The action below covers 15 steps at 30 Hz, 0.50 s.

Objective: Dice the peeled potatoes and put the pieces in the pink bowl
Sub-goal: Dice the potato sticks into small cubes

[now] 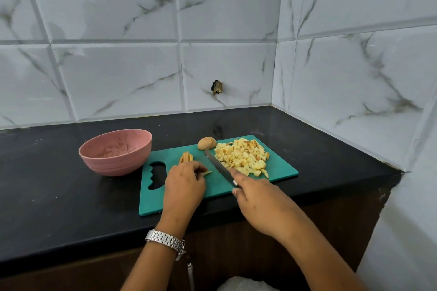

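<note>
A teal cutting board [212, 198] lies on the black counter. On its far right is a pile of diced potato [243, 157]. A whole peeled potato [207, 143] sits at the board's far edge, and a bundle of potato sticks [186, 157] lies left of it. My left hand [184, 183] rests on the board with its fingers curled on a thin potato strip [207, 173]. My right hand [257, 201] grips the knife [218, 166], whose blade points away toward the whole potato. The pink bowl [115, 151] stands left of the board, holding no pieces.
The black counter [59, 196] ends at a tiled wall behind and a tiled corner wall [354, 78] on the right. The board overhangs close to the counter's front edge. A handle cut-out [156, 175] is at the board's left end.
</note>
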Tool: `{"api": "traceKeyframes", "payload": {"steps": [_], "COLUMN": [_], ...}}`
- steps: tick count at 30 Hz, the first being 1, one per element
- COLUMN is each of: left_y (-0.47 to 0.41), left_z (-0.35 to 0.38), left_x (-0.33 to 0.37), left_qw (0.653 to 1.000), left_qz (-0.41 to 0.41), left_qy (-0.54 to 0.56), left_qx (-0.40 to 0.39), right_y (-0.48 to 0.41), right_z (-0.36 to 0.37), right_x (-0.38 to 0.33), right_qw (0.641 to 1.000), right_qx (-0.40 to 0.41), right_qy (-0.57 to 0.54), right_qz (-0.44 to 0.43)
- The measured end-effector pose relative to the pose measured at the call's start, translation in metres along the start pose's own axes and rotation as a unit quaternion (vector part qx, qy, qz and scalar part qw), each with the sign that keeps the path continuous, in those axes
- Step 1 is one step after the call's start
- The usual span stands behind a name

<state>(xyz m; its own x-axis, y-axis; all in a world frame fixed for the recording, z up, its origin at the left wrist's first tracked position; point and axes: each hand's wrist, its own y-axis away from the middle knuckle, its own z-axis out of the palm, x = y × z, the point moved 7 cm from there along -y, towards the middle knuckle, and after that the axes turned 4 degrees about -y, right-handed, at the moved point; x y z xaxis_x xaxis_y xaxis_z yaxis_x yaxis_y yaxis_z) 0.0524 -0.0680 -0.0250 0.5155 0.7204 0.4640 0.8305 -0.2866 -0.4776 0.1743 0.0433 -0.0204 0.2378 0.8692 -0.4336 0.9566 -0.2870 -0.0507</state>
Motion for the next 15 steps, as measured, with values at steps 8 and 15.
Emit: {"api": "traceKeyframes", "payload": {"steps": [8, 15], "left_y": [-0.001, 0.0], "left_z": [0.002, 0.001], "left_x": [0.001, 0.004], "left_qw": [1.0, 0.998], "left_qz": [0.008, 0.027], "left_qy": [-0.02, -0.043], "left_qx": [0.005, 0.022], "right_y": [0.009, -0.004], "right_z": [0.013, 0.022], "right_x": [-0.009, -0.018], "right_qw": [0.999, 0.994], "right_qx": [-0.004, -0.042], "right_qy": [0.037, 0.103], "right_qz": [-0.019, 0.008]}}
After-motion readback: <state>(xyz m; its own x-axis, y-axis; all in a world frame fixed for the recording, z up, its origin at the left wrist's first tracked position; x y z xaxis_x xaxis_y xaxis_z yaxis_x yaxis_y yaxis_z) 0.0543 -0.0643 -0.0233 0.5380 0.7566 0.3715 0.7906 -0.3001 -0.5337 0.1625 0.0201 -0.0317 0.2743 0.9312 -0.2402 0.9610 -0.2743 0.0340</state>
